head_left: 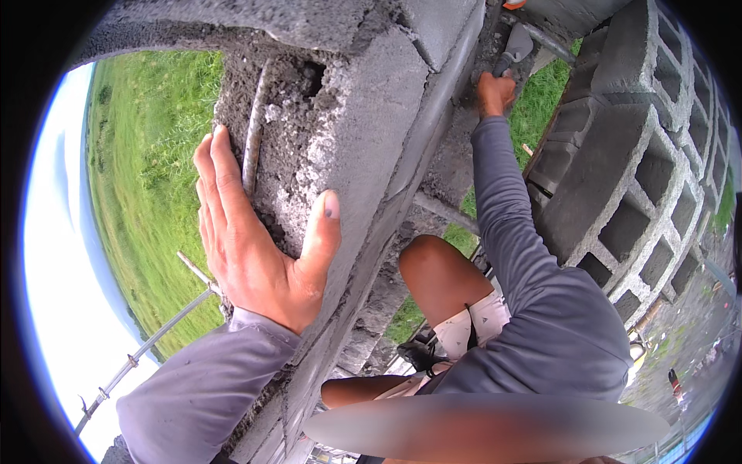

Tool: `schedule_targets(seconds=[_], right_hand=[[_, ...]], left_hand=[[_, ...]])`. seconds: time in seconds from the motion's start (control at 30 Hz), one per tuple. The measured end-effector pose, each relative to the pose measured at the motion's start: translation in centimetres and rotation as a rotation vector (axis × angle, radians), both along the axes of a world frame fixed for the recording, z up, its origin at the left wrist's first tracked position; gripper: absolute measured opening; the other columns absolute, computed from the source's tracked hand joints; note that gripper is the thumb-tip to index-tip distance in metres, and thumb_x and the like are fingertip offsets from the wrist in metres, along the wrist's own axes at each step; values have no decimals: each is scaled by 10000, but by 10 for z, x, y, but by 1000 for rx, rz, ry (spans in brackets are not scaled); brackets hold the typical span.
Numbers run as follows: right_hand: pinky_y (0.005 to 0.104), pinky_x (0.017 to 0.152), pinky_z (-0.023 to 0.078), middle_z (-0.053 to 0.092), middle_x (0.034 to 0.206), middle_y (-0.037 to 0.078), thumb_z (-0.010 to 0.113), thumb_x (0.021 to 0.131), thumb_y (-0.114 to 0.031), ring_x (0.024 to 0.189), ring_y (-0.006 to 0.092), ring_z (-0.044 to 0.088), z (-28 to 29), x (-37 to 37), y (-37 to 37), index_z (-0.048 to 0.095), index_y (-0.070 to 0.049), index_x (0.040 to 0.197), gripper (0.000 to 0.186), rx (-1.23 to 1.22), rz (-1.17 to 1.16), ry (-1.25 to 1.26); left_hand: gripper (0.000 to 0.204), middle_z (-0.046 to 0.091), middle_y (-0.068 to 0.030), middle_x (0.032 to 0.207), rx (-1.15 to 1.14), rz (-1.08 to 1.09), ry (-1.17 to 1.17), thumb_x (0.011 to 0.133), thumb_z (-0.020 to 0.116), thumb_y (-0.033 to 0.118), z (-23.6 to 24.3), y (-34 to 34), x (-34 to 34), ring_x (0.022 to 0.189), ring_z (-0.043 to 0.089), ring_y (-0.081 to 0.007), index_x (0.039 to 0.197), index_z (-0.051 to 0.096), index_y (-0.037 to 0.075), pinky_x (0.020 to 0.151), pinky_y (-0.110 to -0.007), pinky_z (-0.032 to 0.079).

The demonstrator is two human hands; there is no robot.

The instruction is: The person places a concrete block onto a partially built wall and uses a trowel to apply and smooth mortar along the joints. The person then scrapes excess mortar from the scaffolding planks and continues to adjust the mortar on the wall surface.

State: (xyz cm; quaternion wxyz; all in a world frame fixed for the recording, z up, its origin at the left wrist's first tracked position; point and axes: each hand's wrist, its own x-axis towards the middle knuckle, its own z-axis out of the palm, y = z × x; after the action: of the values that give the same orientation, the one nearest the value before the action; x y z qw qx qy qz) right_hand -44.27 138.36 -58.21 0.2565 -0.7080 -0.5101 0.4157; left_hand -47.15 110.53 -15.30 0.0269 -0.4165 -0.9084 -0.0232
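While the left hand [259,240] rests outspread on rough concrete [301,147], the right hand [495,94] grips a trowel [519,44].

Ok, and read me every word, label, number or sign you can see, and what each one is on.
No readable text: none shows on the trowel in the right hand or on the grey blocks.
The small dark marks on the pale shorts are too small to make out.
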Motion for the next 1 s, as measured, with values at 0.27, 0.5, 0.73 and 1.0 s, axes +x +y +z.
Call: schedule_targets(seconds=[0.27,0.5,0.73,1.0], right_hand=[[446,904,524,684,1225,138,694,771,-332,1141,320,657,85,36,112,680,-139,1225,493,68,467,-723],[436,965,506,626,1340,111,637,830,-364,1230,317,606,116,26,159,643,-169,1285,495,165,668,-879],[438,954,511,655,1290,115,623,850,-325,1185,310,636,78,29,157,673,-176,1248,428,149,537,-784],[450,989,491,660,1244,169,661,823,-325,1145,389,628,9,43,49,628,-145,1296,507,-52,211,-323]], left_hand=[[922,333,-342,1508,40,12,4,863,581,546,-1,1,1,1440,303,-451,1518,283,-31,1171,-484,244],[973,334,-346,1495,21,4,20,818,653,525,1,1,1,1387,341,-495,1515,265,-32,1146,-514,263],[992,322,-336,1502,14,8,30,814,675,520,0,-1,2,1360,354,-523,1520,244,-27,1140,-535,260],[983,326,-334,1500,18,21,62,823,677,527,0,0,5,1356,353,-522,1506,259,-43,1134,-539,265]])
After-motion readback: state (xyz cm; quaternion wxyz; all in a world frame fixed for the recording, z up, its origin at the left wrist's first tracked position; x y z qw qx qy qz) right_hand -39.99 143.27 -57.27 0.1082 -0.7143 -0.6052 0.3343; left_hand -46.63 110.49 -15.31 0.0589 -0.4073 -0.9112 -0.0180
